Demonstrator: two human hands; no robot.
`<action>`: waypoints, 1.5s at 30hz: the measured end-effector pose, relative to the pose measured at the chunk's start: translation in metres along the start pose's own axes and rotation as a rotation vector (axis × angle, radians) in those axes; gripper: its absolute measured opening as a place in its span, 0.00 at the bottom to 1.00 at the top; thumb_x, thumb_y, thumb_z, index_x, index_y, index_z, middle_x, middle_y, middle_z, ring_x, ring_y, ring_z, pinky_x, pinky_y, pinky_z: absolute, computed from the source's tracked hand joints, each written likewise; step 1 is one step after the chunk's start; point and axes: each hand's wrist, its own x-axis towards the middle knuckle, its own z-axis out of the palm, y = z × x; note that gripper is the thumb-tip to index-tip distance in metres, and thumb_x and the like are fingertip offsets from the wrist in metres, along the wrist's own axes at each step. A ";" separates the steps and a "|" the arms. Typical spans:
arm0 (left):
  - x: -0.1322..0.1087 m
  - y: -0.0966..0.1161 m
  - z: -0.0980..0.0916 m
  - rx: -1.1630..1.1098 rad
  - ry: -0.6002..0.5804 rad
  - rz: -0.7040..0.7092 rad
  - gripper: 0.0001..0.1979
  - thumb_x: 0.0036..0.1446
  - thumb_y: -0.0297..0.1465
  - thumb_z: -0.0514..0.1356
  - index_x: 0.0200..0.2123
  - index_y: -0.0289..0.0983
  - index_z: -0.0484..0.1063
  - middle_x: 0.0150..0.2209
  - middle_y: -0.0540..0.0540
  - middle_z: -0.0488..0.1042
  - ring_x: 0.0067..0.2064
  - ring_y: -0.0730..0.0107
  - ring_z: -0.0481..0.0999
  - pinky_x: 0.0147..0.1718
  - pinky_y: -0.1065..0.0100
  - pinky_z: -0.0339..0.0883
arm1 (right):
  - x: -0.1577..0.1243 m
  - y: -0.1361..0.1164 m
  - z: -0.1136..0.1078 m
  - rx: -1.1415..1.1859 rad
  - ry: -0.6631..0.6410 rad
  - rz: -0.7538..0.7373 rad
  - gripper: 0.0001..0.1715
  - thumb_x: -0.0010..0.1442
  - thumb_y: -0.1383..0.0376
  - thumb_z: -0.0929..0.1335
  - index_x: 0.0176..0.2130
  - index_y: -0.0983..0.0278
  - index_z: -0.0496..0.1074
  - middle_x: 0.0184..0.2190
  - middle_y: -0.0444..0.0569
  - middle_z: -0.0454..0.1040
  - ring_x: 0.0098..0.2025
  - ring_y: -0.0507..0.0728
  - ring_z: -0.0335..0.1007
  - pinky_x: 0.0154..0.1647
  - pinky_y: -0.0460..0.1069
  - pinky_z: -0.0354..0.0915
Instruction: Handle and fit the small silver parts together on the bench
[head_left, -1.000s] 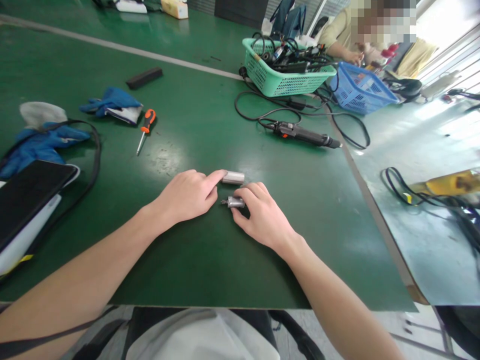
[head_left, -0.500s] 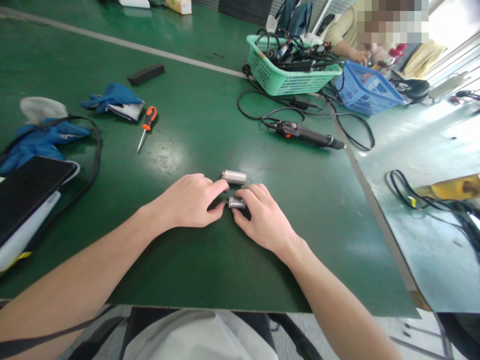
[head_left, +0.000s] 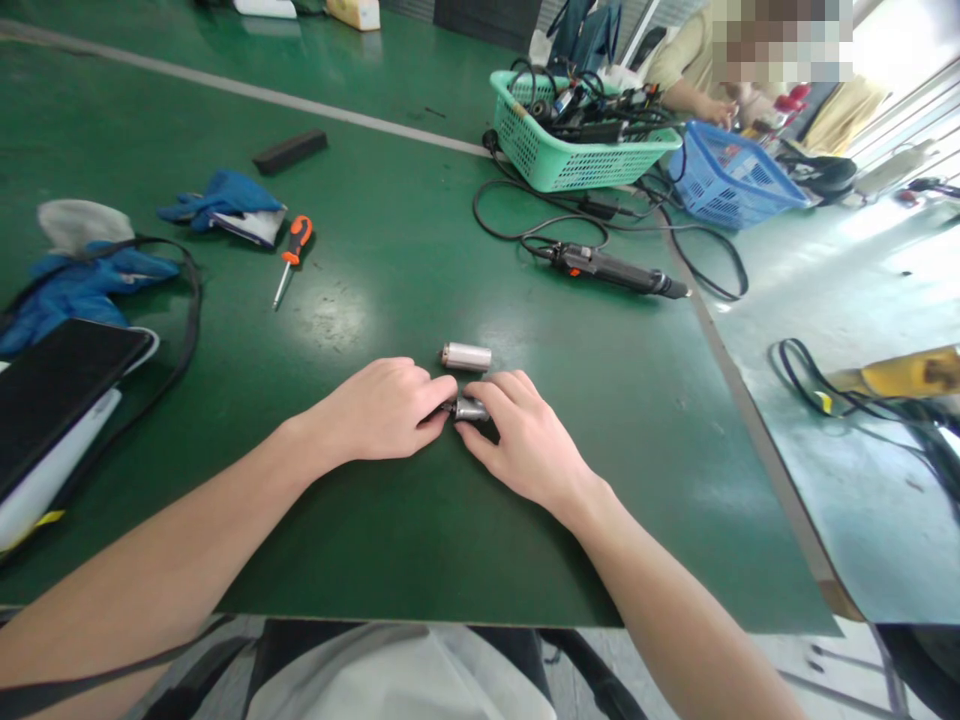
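Note:
Close together over the green table, my two hands meet at a small silver metal cylinder (head_left: 470, 409), which looks like a small motor. My right hand (head_left: 529, 430) grips its body between thumb and fingers. At its left end, the thumb and forefinger of my left hand (head_left: 397, 408) pinch a small dark part (head_left: 449, 406), mostly hidden by the fingertips. Just beyond the fingers lies a second silver cylinder (head_left: 468, 357) on its side, touched by neither hand.
An orange-handled screwdriver (head_left: 294, 252), blue gloves (head_left: 229, 200) and a phone (head_left: 67, 390) lie to the left. A corded electric screwdriver (head_left: 619, 272) lies ahead right, before a green basket (head_left: 577, 165) of cables. Beyond a blue basket (head_left: 739, 185) sits another person.
My left thumb and forefinger have closed together at the cylinder's left end and moved slightly away from the second cylinder. My right hand has shifted slightly left, still holding the first one.

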 end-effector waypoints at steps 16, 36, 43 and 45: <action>0.001 0.001 -0.001 0.017 -0.003 0.025 0.09 0.67 0.33 0.53 0.37 0.37 0.71 0.30 0.45 0.76 0.32 0.62 0.76 0.36 0.61 0.66 | 0.001 0.001 0.000 0.033 -0.005 -0.006 0.10 0.68 0.64 0.68 0.49 0.62 0.73 0.46 0.55 0.75 0.49 0.64 0.69 0.52 0.61 0.70; 0.001 0.000 0.000 0.011 -0.002 0.016 0.09 0.68 0.34 0.53 0.38 0.38 0.71 0.30 0.46 0.76 0.32 0.60 0.77 0.36 0.60 0.67 | 0.002 0.001 0.000 0.056 -0.008 0.000 0.10 0.68 0.64 0.67 0.49 0.62 0.73 0.46 0.55 0.76 0.50 0.63 0.70 0.53 0.60 0.70; 0.001 0.001 0.001 0.011 -0.001 0.014 0.09 0.68 0.34 0.53 0.38 0.38 0.71 0.30 0.46 0.76 0.32 0.60 0.77 0.36 0.60 0.67 | 0.001 0.002 0.001 0.054 -0.006 -0.010 0.11 0.69 0.63 0.67 0.50 0.62 0.73 0.46 0.55 0.76 0.49 0.63 0.70 0.53 0.60 0.70; 0.001 0.000 0.001 0.010 -0.002 0.015 0.09 0.68 0.34 0.53 0.38 0.38 0.71 0.30 0.46 0.76 0.32 0.61 0.76 0.36 0.60 0.67 | 0.001 0.002 0.001 0.055 -0.003 -0.011 0.11 0.68 0.63 0.67 0.50 0.62 0.74 0.46 0.55 0.76 0.49 0.63 0.70 0.53 0.60 0.70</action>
